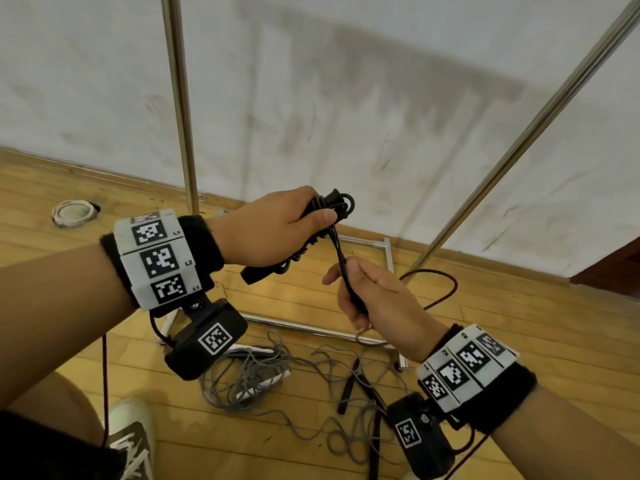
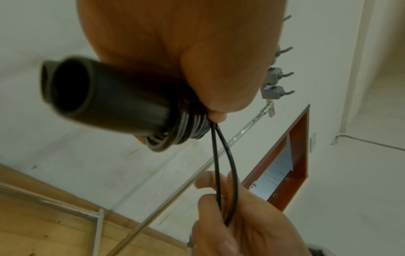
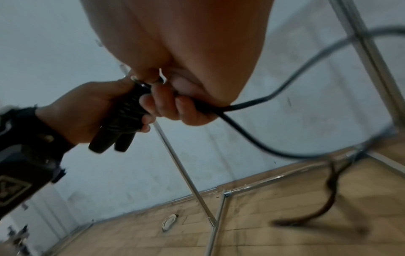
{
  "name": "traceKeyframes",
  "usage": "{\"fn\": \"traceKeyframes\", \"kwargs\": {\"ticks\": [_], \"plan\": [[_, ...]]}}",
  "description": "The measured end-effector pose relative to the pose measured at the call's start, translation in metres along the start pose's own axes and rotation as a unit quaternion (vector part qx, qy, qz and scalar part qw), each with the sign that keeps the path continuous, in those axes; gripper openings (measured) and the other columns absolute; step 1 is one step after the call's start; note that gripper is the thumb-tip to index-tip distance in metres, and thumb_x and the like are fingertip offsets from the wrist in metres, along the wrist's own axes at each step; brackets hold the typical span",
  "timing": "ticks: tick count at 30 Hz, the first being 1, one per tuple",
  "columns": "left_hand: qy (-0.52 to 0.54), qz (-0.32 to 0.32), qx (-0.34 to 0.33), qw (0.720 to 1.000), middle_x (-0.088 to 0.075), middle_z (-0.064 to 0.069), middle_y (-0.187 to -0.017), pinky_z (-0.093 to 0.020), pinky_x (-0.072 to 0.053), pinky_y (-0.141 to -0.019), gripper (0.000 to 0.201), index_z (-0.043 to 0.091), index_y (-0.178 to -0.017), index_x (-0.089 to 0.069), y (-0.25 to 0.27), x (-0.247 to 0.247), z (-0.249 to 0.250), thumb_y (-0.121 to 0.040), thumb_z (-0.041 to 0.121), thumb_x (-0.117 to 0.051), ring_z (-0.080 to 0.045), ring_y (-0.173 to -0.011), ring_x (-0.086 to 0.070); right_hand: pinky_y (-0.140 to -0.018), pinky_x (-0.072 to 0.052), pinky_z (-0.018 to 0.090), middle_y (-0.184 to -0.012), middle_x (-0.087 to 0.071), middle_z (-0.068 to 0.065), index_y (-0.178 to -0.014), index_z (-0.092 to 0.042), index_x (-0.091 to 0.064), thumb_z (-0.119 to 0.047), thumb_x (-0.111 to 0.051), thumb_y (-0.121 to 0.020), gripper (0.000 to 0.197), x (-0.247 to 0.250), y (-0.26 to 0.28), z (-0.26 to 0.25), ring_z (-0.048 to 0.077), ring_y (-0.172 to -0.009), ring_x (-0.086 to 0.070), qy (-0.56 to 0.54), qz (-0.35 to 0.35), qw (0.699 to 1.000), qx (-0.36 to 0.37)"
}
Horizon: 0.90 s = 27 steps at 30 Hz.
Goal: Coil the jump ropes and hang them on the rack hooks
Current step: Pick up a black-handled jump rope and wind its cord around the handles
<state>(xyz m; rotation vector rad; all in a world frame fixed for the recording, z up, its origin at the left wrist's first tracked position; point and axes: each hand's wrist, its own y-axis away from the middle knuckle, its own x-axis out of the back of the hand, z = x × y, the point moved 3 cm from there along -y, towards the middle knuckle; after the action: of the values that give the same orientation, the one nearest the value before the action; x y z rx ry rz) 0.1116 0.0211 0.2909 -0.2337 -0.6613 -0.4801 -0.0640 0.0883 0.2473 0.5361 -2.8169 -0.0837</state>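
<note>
- Handles (image 1: pixel 256 273) of the black jump rope (image 1: pixel 341 258) are sitting side by side in my left hand (image 1: pixel 273 226), fingers curling round them so the wound turns are staying pinned under the thumb.
- I'm gripping the doubled cord in my right hand (image 1: pixel 372 299), just below and right of the left, keeping it taut for the next wrap.
- Slack is looping out right of that hand, past the rack pole (image 1: pixel 526 133).
- I'm judging coiling nearly done; hanging not yet started.
- Rack hooks (image 2: pixel 282 74) are showing beyond the left hand in the left wrist view, nothing on them.
- Grey rope (image 1: pixel 263 372) is lying tangled on the floor under both wrists, uncoiled.
</note>
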Motion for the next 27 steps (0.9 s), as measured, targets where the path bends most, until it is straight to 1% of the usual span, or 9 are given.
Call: {"fn": "traceKeyframes", "kwargs": {"ticks": [3, 9, 13, 16, 20, 22, 24, 26, 27], "plan": [[-0.006, 0.019, 0.017, 1.000, -0.067, -0.005, -0.080, -0.024, -0.055, -0.053, 0.030, 0.019, -0.099, -0.050, -0.003, 0.006, -0.007, -0.101, 0.047, -0.041, -0.011, -0.058, -0.064, -0.051, -0.037, 0.019, -0.066, -0.054, 0.000, -0.109, -0.013, -0.057, -0.029, -0.034, -0.105, 0.028, 0.007, -0.002, 0.005, 0.007, -0.052, -0.043, 0.013, 0.038, 0.999, 0.010], [0.032, -0.002, 0.026, 0.999, -0.069, -0.007, -0.086, -0.031, -0.059, -0.061, 0.028, 0.018, -0.099, -0.054, 0.003, 0.009, -0.004, -0.102, 0.044, -0.043, -0.021, -0.069, -0.070, -0.061, -0.050, 0.027, -0.081, -0.066, 0.010, -0.113, -0.009, -0.067, -0.003, -0.049, -0.099, 0.023, 0.011, -0.005, 0.024, 0.015, -0.065, -0.057, -0.031, -0.017, 0.999, -0.009], [0.045, -0.068, -0.008, 0.997, -0.069, -0.001, -0.080, -0.029, -0.059, -0.060, 0.031, 0.018, -0.101, -0.056, 0.015, -0.001, 0.012, -0.100, 0.046, -0.044, -0.022, -0.071, -0.070, -0.053, -0.047, 0.025, -0.078, -0.069, 0.016, -0.095, -0.010, -0.076, -0.028, -0.066, -0.087, 0.022, 0.017, -0.008, 0.031, 0.014, -0.057, -0.057, -0.009, -0.006, 0.999, -0.041], [0.032, -0.145, -0.037, 0.988, -0.065, -0.005, -0.083, -0.040, -0.058, -0.063, 0.032, 0.016, -0.107, -0.054, 0.022, -0.010, 0.020, -0.101, 0.045, -0.041, -0.025, -0.070, -0.065, -0.051, -0.044, 0.021, -0.065, -0.067, 0.005, -0.087, -0.018, -0.078, -0.045, -0.068, -0.083, 0.029, 0.022, -0.010, 0.036, 0.011, -0.051, -0.053, 0.080, 0.010, 0.995, -0.062], [0.072, -0.244, -0.011, 0.967, -0.056, -0.003, -0.081, -0.032, -0.051, -0.060, 0.026, 0.015, -0.110, -0.053, 0.030, -0.023, 0.019, -0.099, 0.038, -0.048, -0.015, -0.063, -0.052, -0.057, -0.039, 0.032, -0.063, -0.055, 0.004, -0.074, -0.026, -0.072, -0.032, -0.063, -0.094, 0.022, 0.028, -0.013, 0.041, 0.020, -0.059, -0.046, 0.189, 0.009, 0.980, -0.054], [0.075, -0.274, -0.004, 0.959, -0.056, -0.004, -0.083, -0.028, -0.050, -0.059, 0.023, 0.014, -0.114, -0.053, 0.031, -0.028, 0.017, -0.097, 0.029, -0.050, -0.012, -0.062, -0.053, -0.063, -0.041, 0.034, -0.066, -0.055, -0.001, -0.069, -0.030, -0.063, -0.013, -0.060, -0.094, 0.030, 0.032, -0.014, 0.040, 0.017, -0.062, -0.047, 0.207, 0.008, 0.978, -0.036], [0.041, -0.288, -0.021, 0.957, -0.059, -0.002, -0.084, -0.024, -0.052, -0.059, 0.016, 0.016, -0.116, -0.054, 0.030, -0.033, 0.016, -0.102, 0.023, -0.052, -0.009, -0.061, -0.057, -0.068, -0.044, 0.033, -0.073, -0.059, -0.008, -0.075, -0.029, -0.062, 0.000, -0.059, -0.091, 0.033, 0.036, -0.017, 0.035, 0.014, -0.069, -0.053, 0.250, 0.006, 0.968, 0.017], [-0.009, -0.291, -0.040, 0.956, -0.065, -0.001, -0.086, -0.027, -0.055, -0.059, 0.015, 0.023, -0.115, -0.054, 0.029, -0.037, 0.014, -0.100, 0.024, -0.055, -0.011, -0.065, -0.064, -0.070, -0.047, 0.031, -0.081, -0.068, -0.003, -0.091, -0.019, -0.071, -0.013, -0.058, -0.096, 0.016, 0.037, -0.020, 0.031, 0.015, -0.077, -0.061, 0.305, 0.003, 0.951, 0.057], [-0.027, -0.289, -0.041, 0.956, -0.067, 0.000, -0.089, -0.029, -0.056, -0.060, 0.019, 0.026, -0.117, -0.053, 0.027, -0.038, 0.012, -0.099, 0.025, -0.058, -0.012, -0.067, -0.066, -0.066, -0.046, 0.031, -0.078, -0.069, 0.000, -0.093, -0.015, -0.072, -0.024, -0.055, -0.099, 0.020, 0.039, -0.021, 0.028, 0.013, -0.073, -0.061, 0.329, 0.016, 0.941, 0.069]]}}
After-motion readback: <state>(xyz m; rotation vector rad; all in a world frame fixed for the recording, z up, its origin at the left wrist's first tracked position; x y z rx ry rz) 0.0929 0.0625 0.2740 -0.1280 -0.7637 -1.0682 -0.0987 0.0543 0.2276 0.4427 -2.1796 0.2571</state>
